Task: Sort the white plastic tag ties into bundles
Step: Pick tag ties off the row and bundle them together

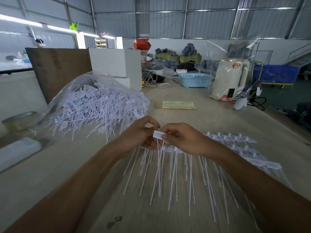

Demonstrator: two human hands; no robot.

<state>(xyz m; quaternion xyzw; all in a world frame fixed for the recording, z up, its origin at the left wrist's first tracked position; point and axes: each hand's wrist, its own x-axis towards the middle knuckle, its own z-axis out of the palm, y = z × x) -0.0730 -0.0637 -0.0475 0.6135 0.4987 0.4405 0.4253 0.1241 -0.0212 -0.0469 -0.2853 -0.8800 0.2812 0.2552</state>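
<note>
A big heap of loose white tag ties (94, 108) spills from a clear plastic bag at the left of the table. Rows of sorted tag ties (232, 148) lie flat on the right and in front of me, tails pointing toward me. My left hand (139, 135) and my right hand (183, 140) meet above the table's middle. Both pinch a small bunch of tag ties (159, 134) by the flat heads, and the thin tails hang down below my fingers.
A tape roll (20, 120) and a white box (18, 150) sit at the left. Farther back are a yellow paper (178, 105), a blue basket (195, 79), a bagged white kettle (230, 78), white boxes (117, 64) and a brown board (58, 69).
</note>
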